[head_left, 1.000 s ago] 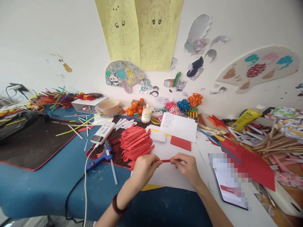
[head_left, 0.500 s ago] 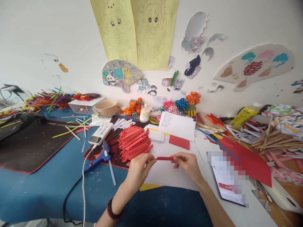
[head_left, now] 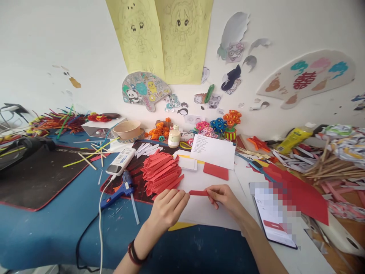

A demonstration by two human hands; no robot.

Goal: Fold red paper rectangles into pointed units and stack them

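Between my two hands a narrow folded red paper strip (head_left: 199, 193) is held level above the white paper (head_left: 196, 213). My left hand (head_left: 170, 207) is closed at its left end, knuckles toward me, with the fingertips hidden. At the right end, my right hand (head_left: 224, 198) pinches the strip between thumb and fingers. Just beyond my left hand lies a heap of similar folded red paper pieces (head_left: 161, 173). Behind the strip, a flat red paper piece (head_left: 216, 171) rests near a white card with handwriting (head_left: 212, 151).
Left of the heap are a blue glue gun (head_left: 125, 188) and a white power strip (head_left: 121, 161) with its cable. A phone (head_left: 272, 217) lies on the right beside red sheets (head_left: 302, 194). A glue bottle (head_left: 174, 137) and paper flowers (head_left: 218, 127) stand at the back.
My left hand has rolled over, so its knuckles now cover the left end of the strip. My right hand keeps its pinch in nearly the same place.
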